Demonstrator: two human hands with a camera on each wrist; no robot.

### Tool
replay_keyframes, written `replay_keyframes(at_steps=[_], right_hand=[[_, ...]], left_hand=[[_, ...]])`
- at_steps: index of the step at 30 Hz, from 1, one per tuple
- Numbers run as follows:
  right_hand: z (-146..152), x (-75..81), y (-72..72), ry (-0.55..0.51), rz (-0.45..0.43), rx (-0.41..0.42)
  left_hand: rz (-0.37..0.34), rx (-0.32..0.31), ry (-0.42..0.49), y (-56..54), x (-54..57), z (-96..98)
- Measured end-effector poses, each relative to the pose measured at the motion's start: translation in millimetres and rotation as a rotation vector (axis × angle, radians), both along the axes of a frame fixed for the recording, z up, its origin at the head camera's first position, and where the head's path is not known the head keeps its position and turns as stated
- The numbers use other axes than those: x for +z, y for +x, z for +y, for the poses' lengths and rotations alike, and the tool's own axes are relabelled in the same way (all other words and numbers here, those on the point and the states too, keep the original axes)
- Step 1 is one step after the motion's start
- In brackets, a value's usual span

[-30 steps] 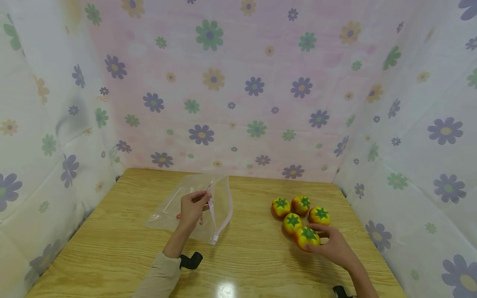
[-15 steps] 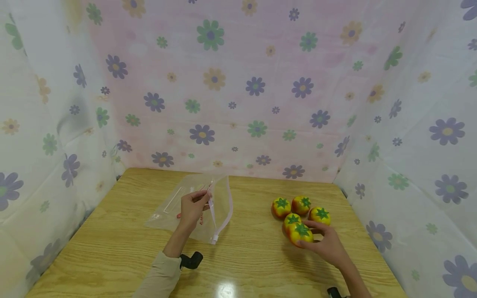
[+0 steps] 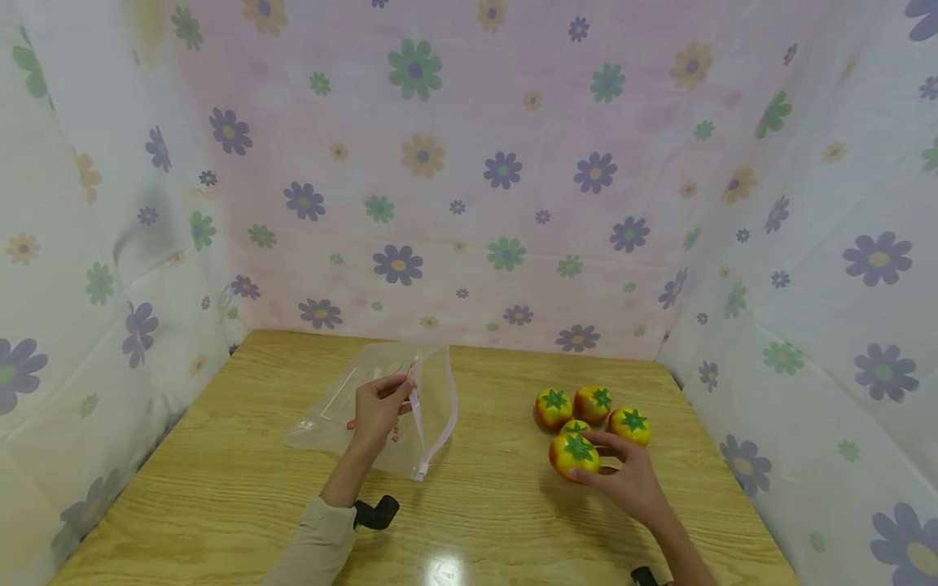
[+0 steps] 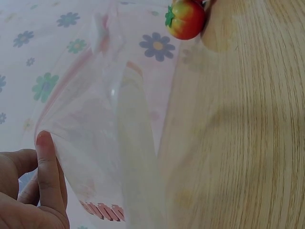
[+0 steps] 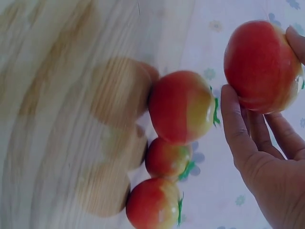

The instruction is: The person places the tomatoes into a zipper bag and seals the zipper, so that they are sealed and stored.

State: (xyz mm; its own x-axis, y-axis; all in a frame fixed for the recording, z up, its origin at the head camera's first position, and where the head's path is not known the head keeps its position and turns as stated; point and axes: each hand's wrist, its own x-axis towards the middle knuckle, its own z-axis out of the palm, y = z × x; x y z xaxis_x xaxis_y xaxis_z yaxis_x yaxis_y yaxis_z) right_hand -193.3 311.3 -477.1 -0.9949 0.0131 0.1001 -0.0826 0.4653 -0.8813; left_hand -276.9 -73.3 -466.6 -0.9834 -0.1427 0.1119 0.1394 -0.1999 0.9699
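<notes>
On the left of the table lies a clear zip bag (image 3: 344, 407) with a pale pink edge and slider. My left hand (image 3: 379, 407) pinches the edge of its mouth, lifting that side so the opening faces right. In the left wrist view, a fingertip of this hand (image 4: 43, 186) presses against the bag film (image 4: 90, 143). My right hand (image 3: 623, 472) grips a yellow-red toy tomato (image 3: 575, 457) with a green star-shaped top. The right wrist view shows this tomato (image 5: 259, 67) off the table, between thumb and fingers.
Several like tomatoes (image 3: 553, 408) stand grouped on the right of the wooden table (image 3: 498, 521); the held one partly covers the nearest. Flowered cloth (image 3: 454, 163) walls in the back and both sides. A black wrist mount (image 3: 377, 513) sits by the left sleeve.
My right hand has lifted the front tomato and carried it left, so it now overlaps a neighbouring tomato in the head view. The left hand and bag have stayed in place.
</notes>
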Motion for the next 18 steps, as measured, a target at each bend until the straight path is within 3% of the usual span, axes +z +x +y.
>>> replay_keyframes(at_steps=[10, 18], right_hand=[[-16, -11.1, -4.5, 0.002, -0.05, 0.072], [-37, -14.7, 2.4, -0.045, -0.126, 0.237]], left_hand=[[0.003, -0.002, 0.014, -0.4, 2.5, -0.7], [-0.021, -0.012, 0.022, 0.7, 1.3, 0.1]])
